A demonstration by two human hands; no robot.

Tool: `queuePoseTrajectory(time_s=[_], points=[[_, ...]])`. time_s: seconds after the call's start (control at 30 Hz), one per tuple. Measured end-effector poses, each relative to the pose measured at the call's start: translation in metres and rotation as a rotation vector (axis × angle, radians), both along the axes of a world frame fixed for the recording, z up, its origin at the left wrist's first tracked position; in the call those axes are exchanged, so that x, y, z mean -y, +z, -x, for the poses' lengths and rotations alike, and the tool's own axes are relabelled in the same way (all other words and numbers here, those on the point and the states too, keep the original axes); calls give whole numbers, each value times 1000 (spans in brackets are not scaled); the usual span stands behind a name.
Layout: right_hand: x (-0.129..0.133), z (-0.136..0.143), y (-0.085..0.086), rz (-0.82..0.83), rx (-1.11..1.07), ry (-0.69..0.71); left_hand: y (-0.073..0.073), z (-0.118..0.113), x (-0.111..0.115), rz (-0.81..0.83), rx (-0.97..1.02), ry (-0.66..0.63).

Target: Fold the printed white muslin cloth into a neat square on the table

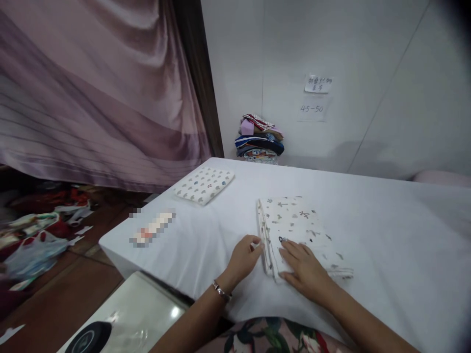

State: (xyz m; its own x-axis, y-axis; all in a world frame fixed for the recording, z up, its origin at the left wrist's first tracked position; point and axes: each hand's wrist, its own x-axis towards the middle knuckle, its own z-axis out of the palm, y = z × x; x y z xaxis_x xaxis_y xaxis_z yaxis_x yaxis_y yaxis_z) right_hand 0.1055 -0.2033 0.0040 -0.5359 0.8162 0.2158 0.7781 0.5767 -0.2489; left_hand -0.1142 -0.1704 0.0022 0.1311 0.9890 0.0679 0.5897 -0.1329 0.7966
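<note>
A white cloth with small printed motifs (294, 220) lies folded in layers on the white-covered table (386, 235). My right hand (303, 269) rests on its near part, palm down with the fingers spread. At the cloth's left folded edge is my left hand (246, 255), its fingers curled beside the layers; whether they grip the edge is too small to tell. Another folded white cloth with grey and blue motifs (204, 185) lies flat at the table's far left corner.
A pile of folded fabrics (259, 139) stands behind the table by the wall. A blurred-out item (152, 229) lies near the left edge. Below left are a white appliance (147, 309) and plastic bags (37, 255) on the floor. A pink curtain (121, 88) hangs left.
</note>
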Motion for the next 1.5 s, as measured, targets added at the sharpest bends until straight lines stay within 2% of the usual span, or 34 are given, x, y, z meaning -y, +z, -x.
queuePoseTrajectory(time_s=[0.13,0.23,0.3,0.37,0.47,0.53,0.57,0.6,0.63,0.73,0.8,0.87,0.93,1.07,1.13,1.2,1.27,1.3,1.37,1.5], points=[[-9,5,-4,-28,-79,-9,-8,-5,6,112,42,-37],[-15,3,3,111,-310,-56,-7,-9,5,139,24,-24],[-22,-5,15,280,-506,-212,-3,-12,4,166,11,-30],[-32,-19,31,401,-730,-425,0,-14,4,182,12,-40],[-45,-45,58,422,-996,-638,2,-16,4,168,-11,-12],[-46,-53,69,363,-1009,-726,1,-18,3,143,-55,24],[-43,-52,70,336,-958,-723,1,-19,3,134,-79,37],[-37,-48,68,328,-877,-664,1,-19,2,130,-99,43],[-31,-41,62,331,-775,-549,0,-20,2,131,-115,41],[-7,-16,32,302,-385,-41,-3,-20,-1,140,-133,1],[3,-3,11,197,-160,116,-5,-19,-2,135,-116,-43],[7,1,-3,111,-41,133,-8,-19,-3,131,-64,-68],[7,0,-9,80,-32,109,-11,-20,-4,146,31,-76],[-1,-4,-2,158,-240,44,-14,-24,-6,234,246,-46],[-7,-7,6,288,-425,-74,-13,-26,-6,258,304,-10],[-13,-13,16,413,-615,-279,-10,-29,-6,289,344,17],[-18,-20,24,455,-753,-463,-6,-31,-5,350,382,37],[-19,-23,28,444,-790,-505,-4,-32,-4,388,406,50],[-16,-27,30,426,-767,-446,0,-32,-3,466,460,61],[2,-19,16,297,-419,-64,5,-31,-1,589,624,-29]])
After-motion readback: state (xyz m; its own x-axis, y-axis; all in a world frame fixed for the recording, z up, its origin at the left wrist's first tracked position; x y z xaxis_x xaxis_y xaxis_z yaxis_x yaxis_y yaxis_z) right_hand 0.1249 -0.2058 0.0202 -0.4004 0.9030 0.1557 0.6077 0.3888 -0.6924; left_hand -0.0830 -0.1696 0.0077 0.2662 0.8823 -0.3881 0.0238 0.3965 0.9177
